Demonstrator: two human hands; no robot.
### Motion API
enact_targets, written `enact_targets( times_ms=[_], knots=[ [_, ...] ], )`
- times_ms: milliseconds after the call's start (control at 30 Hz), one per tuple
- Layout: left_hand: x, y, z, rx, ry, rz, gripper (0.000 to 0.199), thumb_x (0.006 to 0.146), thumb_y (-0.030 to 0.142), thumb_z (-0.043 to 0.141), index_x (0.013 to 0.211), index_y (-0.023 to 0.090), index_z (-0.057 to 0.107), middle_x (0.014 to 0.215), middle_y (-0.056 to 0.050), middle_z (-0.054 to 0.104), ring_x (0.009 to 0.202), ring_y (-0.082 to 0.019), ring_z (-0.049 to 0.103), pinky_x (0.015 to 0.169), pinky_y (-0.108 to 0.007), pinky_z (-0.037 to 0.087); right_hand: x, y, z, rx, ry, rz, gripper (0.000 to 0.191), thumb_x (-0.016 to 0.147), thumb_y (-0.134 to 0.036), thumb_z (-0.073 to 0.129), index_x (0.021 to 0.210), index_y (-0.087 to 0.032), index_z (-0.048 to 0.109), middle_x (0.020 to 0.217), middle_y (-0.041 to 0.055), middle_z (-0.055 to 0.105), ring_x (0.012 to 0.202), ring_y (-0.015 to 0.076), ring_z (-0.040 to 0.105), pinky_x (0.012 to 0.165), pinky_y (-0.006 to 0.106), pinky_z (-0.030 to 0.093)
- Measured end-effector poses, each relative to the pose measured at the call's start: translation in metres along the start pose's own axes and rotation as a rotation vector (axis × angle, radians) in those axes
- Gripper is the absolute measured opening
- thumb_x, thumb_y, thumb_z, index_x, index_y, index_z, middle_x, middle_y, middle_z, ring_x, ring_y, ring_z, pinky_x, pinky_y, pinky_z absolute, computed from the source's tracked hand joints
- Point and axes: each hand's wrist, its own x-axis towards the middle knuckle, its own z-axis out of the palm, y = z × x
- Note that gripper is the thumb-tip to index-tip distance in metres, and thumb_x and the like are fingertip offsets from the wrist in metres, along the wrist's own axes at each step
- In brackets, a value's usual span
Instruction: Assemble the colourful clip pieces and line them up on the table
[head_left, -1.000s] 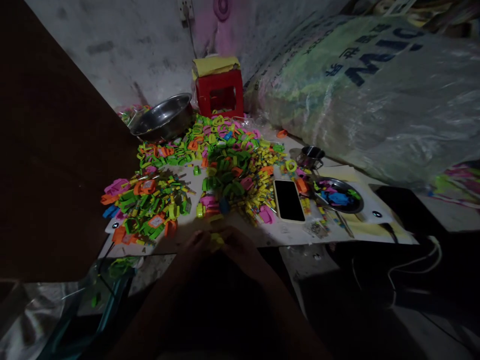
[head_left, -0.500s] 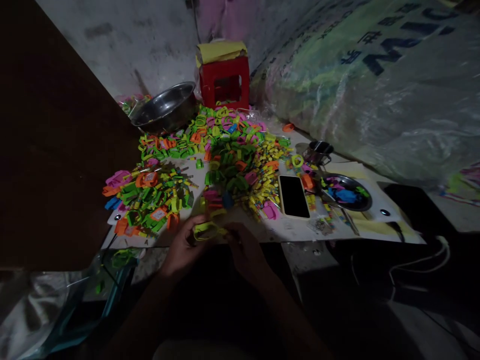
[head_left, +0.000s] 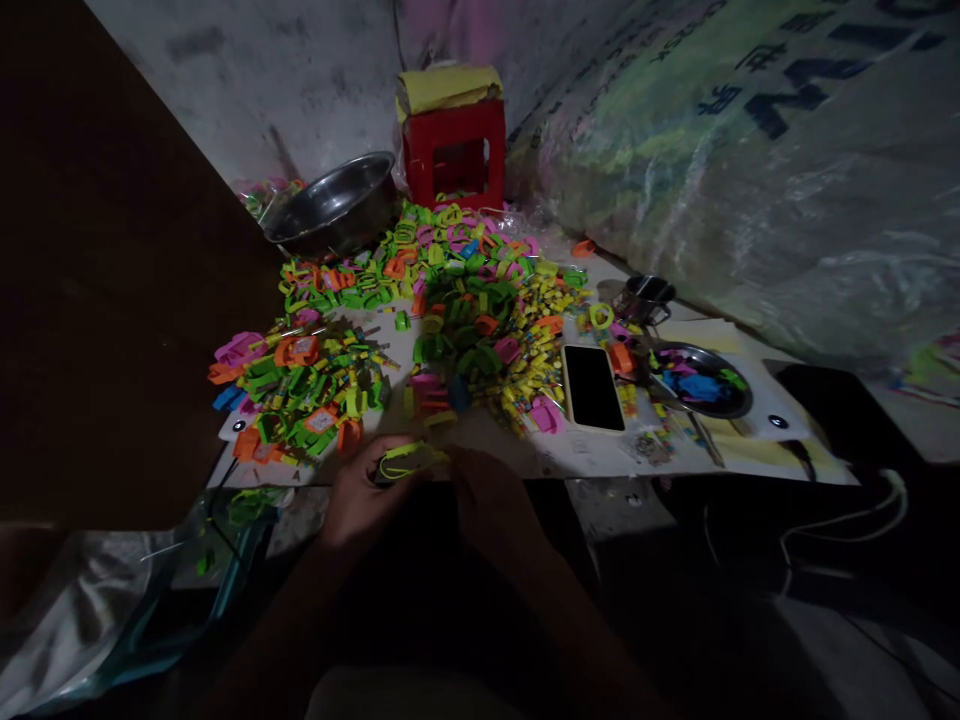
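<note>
1. A huge clear plastic sack printed with blue letters (head_left: pixel 750 170) fills the right of the room, slumped against the grey wall.
2. The low white board surface (head_left: pixel 585 460) lies before the person, strewn with bright parts.
3. A big heap of green, yellow, orange and pink plastic pieces (head_left: pixel 457 300) covers its middle; a second, smaller heap (head_left: pixel 300 385) lies to the left. Judging by these, most of the pile is not yet handled.
4. A red plastic stool (head_left: pixel 454 150) and a large steel bowl (head_left: pixel 334 205) stand at the back.
5. A small steel dish (head_left: pixel 701 380) on the right holds a few blue and pink bits, beside a black phone in a pale case (head_left: pixel 592 387).
6. The left hand (head_left: pixel 360 500) has its grip closed on a thin yellow-green plastic loop (head_left: pixel 405 460), held at the near edge of the surface.
7. The right hand (head_left: pixel 487 505) meets the loop's other end; it is too dark to tell whether its grip is closed.
</note>
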Motion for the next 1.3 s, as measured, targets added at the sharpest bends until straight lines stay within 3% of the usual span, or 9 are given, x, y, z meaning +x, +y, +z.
enact_targets(
  times_ms=[133,267,433,767,967,1033,1100,1233,1300],
  knots=[
    [-0.002,-0.001,-0.003,-0.011,-0.026,-0.032,0.035,0.068,0.033,0.076,0.099,0.018,0.068,0.094,-0.004,0.072,0.087,-0.018,0.067,0.077,-0.024,0.052,0.0,-0.003,-0.01,-0.058,-0.126,0.0,0.027,0.093,-0.016,0.039,0.111,-0.017,0.06,0.093,0.0095,0.07,0.08,0.0212,0.063,0.073,0.032,0.043],
    [-0.004,-0.001,-0.002,-0.025,-0.014,-0.09,0.04,0.065,0.037,0.077,0.098,0.017,0.067,0.091,-0.005,0.073,0.084,-0.019,0.067,0.076,-0.027,0.053,0.002,-0.01,-0.018,-0.133,-0.237,0.02,0.027,0.094,-0.032,0.048,0.114,-0.018,0.059,0.091,0.0086,0.07,0.082,0.023,0.063,0.072,0.032,0.039],
    [-0.005,-0.008,0.002,0.008,-0.038,-0.18,0.051,0.062,0.044,0.076,0.104,0.015,0.067,0.094,-0.007,0.073,0.085,-0.022,0.067,0.077,-0.03,0.052,0.005,-0.017,-0.014,-0.259,-0.386,0.111,0.023,0.093,-0.034,0.05,0.087,-0.018,0.066,0.074,0.0087,0.069,0.072,0.0217,0.064,0.063,0.03,0.032],
    [0.002,-0.028,0.001,-0.023,-0.132,-0.215,0.044,0.064,0.04,0.075,0.101,0.017,0.068,0.094,-0.006,0.073,0.083,-0.019,0.068,0.073,-0.028,0.054,-0.001,-0.002,0.007,-0.253,-0.234,0.025,0.044,0.091,-0.053,0.049,0.071,-0.018,0.069,0.061,0.0096,0.067,0.063,0.0214,0.062,0.062,0.032,0.033],
    [0.005,-0.026,0.002,0.022,-0.218,-0.198,0.049,0.071,0.043,0.07,0.112,0.016,0.062,0.095,-0.006,0.071,0.086,-0.019,0.066,0.075,-0.028,0.052,0.0,0.004,0.009,-0.221,-0.295,0.018,0.038,0.091,-0.049,0.051,0.075,-0.02,0.07,0.065,0.007,0.068,0.065,0.0204,0.062,0.063,0.032,0.036],
    [0.01,-0.022,-0.007,0.106,-0.16,-0.145,0.05,0.072,0.046,0.07,0.113,0.018,0.062,0.1,-0.007,0.07,0.089,-0.02,0.066,0.075,-0.029,0.052,0.003,0.012,0.011,-0.171,-0.274,0.027,0.039,0.085,-0.057,0.059,0.085,-0.02,0.07,0.079,0.0074,0.069,0.076,0.0224,0.062,0.07,0.033,0.04],
    [0.018,-0.016,-0.025,0.219,-0.001,-0.043,0.049,0.075,0.049,0.067,0.113,0.019,0.061,0.109,-0.007,0.068,0.095,-0.021,0.065,0.079,-0.03,0.052,0.006,0.027,0.014,-0.166,-0.171,0.064,0.045,0.079,-0.058,0.065,0.1,-0.019,0.068,0.097,0.0097,0.068,0.091,0.0258,0.061,0.08,0.037,0.042],
    [0.048,-0.004,-0.082,0.416,0.405,0.195,0.051,0.079,0.051,0.062,0.118,0.019,0.056,0.12,-0.008,0.062,0.107,-0.023,0.06,0.091,-0.033,0.048,0.007,0.069,0.024,-0.359,0.11,0.206,0.035,0.087,-0.032,0.06,0.121,-0.021,0.059,0.12,0.0121,0.062,0.106,0.0284,0.054,0.091,0.046,0.038],
    [0.069,-0.002,-0.112,0.475,0.558,0.249,0.051,0.081,0.049,0.062,0.121,0.019,0.054,0.122,-0.007,0.061,0.109,-0.024,0.059,0.093,-0.034,0.046,0.005,0.084,0.029,-0.467,0.172,0.186,0.027,0.086,-0.027,0.059,0.112,-0.021,0.063,0.119,0.0126,0.063,0.104,0.0287,0.054,0.091,0.049,0.037]
  ],
)
